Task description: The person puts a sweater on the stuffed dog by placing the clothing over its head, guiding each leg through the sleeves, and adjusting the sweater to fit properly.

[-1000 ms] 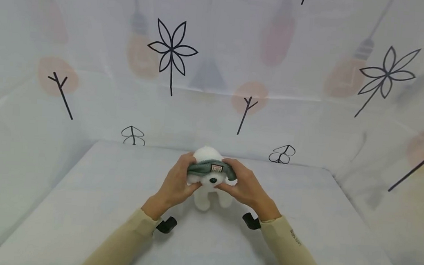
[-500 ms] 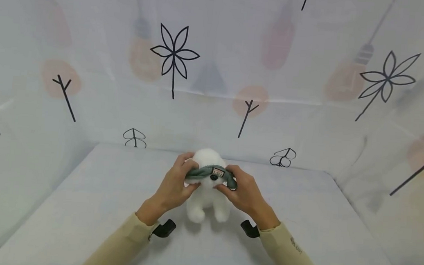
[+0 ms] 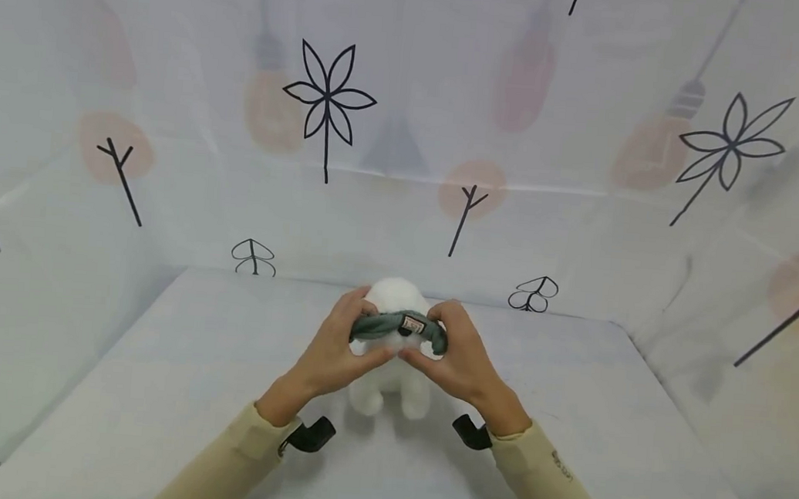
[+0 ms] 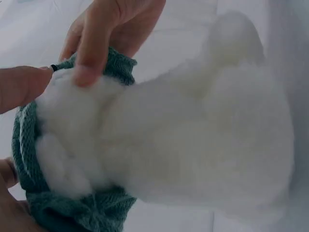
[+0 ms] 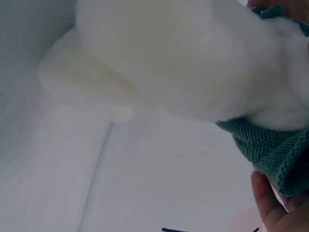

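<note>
A white plush dog (image 3: 398,294) stands on the table with its front toward me. Across its face, partly over the dark nose, lies a green knitted band (image 3: 380,325) with a small label. My left hand (image 3: 326,346) grips one side of the band, its thumb reaching under the muzzle. On the other side my right hand (image 3: 465,354) grips the band's opposite end, its thumb close to the left one. In the left wrist view the knit (image 4: 77,208) loops around the dog's head; the right wrist view shows the plush body (image 5: 169,63) beside the folded knit (image 5: 270,150).
The white-covered table (image 3: 225,361) extends to both sides. Behind it hangs a pale cloth backdrop (image 3: 388,218) printed with flowers and twigs. Black wrist mounts (image 3: 312,434) stick out beneath both cuffs.
The green band has come down over the dog's nose. Both thumbs have drawn nearer each other below the muzzle. The dog's legs appear slightly lower and closer to me than a second ago.
</note>
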Demonstrator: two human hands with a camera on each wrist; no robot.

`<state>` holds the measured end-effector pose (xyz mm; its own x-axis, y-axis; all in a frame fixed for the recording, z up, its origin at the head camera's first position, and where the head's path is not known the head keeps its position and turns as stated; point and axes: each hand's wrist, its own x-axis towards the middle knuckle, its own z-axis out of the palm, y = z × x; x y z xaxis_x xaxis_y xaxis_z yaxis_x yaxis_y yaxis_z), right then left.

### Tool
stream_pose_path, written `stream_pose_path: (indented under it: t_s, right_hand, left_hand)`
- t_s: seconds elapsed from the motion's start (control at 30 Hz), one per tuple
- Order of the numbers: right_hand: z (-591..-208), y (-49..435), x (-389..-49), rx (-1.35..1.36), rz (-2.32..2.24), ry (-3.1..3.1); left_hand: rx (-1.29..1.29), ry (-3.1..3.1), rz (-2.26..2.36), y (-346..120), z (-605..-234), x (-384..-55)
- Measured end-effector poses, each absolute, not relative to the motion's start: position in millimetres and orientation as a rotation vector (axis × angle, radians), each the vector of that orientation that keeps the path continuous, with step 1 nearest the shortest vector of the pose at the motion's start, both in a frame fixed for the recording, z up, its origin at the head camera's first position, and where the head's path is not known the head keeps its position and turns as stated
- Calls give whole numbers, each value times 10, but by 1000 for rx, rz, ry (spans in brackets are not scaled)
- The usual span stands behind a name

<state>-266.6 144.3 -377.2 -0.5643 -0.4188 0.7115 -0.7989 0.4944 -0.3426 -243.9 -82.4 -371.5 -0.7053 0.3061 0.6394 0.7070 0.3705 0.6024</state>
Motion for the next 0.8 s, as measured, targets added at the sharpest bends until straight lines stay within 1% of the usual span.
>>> stream_pose_path:
  t_s: [0.23,0.57,0.8]
  right_hand:
    - [-3687,1400,-2580,989,1012,-2210]
    - [-3694,1393,-2580,1155,988,-2100]
    - [-3648,1419,-2555,1159,1001,-2154]
  left_hand:
    - [-749,-2212,-1339,-744,-3709,-2372]
    - [-861,-2179,-1310,-747,-3680,-2328]
    - [-885,-2256,-1506,-804,-3628,-2303]
